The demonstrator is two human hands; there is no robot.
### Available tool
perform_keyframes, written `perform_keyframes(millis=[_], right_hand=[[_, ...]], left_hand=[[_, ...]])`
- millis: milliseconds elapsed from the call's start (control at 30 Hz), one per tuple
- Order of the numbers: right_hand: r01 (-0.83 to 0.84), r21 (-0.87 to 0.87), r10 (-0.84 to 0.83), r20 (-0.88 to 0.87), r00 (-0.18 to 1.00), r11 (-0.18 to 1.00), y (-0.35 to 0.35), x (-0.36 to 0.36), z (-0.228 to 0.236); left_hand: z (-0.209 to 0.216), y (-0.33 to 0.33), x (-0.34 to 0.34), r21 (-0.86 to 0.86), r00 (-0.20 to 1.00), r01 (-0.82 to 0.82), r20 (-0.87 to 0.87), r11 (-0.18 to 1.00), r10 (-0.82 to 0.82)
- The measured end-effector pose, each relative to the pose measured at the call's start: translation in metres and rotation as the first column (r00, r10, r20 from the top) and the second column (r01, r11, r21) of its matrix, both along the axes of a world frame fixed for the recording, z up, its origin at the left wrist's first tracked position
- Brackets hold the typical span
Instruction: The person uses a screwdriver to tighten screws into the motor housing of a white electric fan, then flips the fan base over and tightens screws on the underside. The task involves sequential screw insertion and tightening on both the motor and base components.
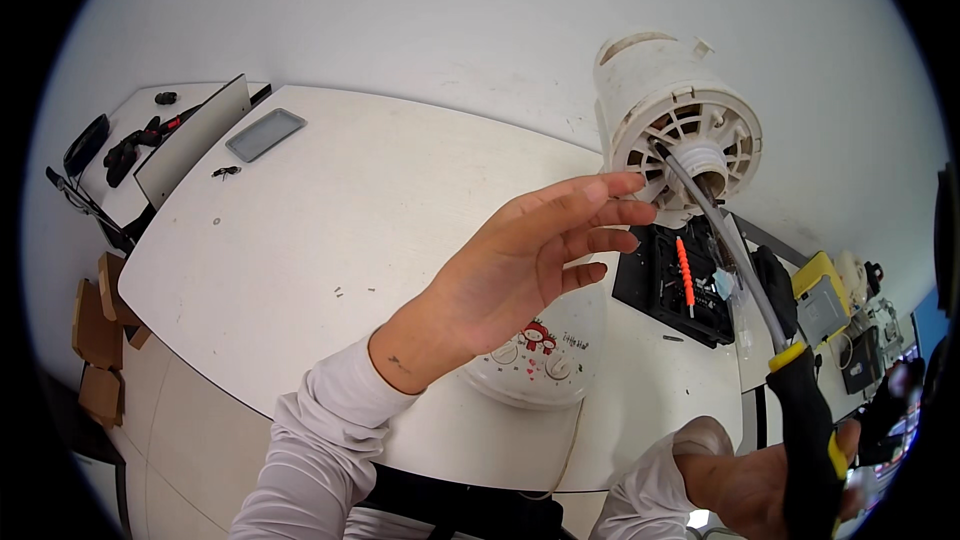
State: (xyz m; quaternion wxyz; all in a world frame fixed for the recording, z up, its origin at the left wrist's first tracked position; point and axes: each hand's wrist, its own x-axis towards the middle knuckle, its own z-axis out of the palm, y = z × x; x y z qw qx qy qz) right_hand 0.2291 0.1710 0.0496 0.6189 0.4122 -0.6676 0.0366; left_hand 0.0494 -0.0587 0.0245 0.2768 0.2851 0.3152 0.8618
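My right hand (750,490), at the lower right, is wrapped round the black and yellow handle of a long screwdriver (740,260). Its tip reaches the vented face of a white cylindrical fan motor housing (650,75), beside the threaded collar in the middle. My left hand (510,265) is open, fingers stretched out and slightly apart, just left of the housing's lower rim; whether the fingertips touch it I cannot tell. Below that hand shows a round white base (530,395) printed with red cartoon figures. What joins base and housing is hidden behind the hand.
A black tool case (660,285) with an orange rod (685,270) lies right of the base. Small screws (340,292) are scattered on the white table (300,210). A grey tray (265,134) sits at the far left. A yellow and grey box (822,300) stands farther right.
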Motion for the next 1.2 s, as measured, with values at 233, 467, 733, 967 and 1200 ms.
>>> perform_keyframes(millis=[233,467,733,967,1200], right_hand=[[-0.309,-0.054,0.313,0.105,0.944,0.950,-0.023,-0.005,-0.016],[0.173,0.182,-0.191,0.086,0.978,0.968,-0.050,0.006,0.008],[0.112,0.200,-0.130,0.078,0.989,0.973,-0.054,-0.007,0.013],[0.026,0.147,-0.071,0.312,0.947,0.989,-0.057,0.002,0.000],[0.009,0.139,-0.058,0.353,0.934,0.990,-0.060,0.007,0.008]], left_hand=[[0.003,0.004,0.004,-0.078,0.997,-0.021,-0.076,0.997,0.015],[0.006,0.006,0.019,-0.163,0.910,0.261,-0.288,0.952,-0.299],[0.003,0.013,0.053,-0.001,0.795,0.603,-0.088,0.798,-0.600],[0.007,0.009,0.054,-0.096,0.830,0.546,-0.074,0.832,-0.553],[0.010,0.006,0.050,-0.161,0.787,0.600,-0.051,0.783,-0.614]])
